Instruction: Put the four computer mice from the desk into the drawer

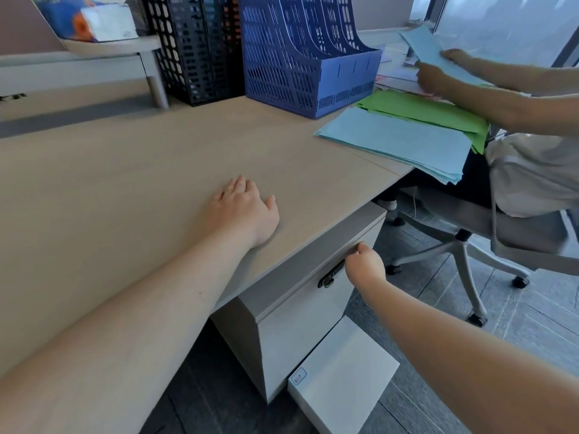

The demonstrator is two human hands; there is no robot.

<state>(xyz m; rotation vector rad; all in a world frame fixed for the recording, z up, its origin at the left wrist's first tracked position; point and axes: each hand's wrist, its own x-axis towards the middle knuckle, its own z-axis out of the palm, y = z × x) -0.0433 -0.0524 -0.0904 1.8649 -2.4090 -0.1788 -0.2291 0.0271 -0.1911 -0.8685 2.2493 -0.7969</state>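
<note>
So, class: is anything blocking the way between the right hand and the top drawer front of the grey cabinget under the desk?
Nothing visible does. The right hand is already at the upper edge of the grey top drawer front, beside its dark lock. The left hand rests flat on the light wooden desk. No mice are in view.

The pale grey drawer (316, 274) is seen shut, tucked under the desk edge, a dark lock fitted on its front.

Two file racks (308, 54) stand at the table's (125, 170) back edge, paper stacks (398, 142) at its right edge, a drawer unit (300, 296) beneath its front edge.
</note>
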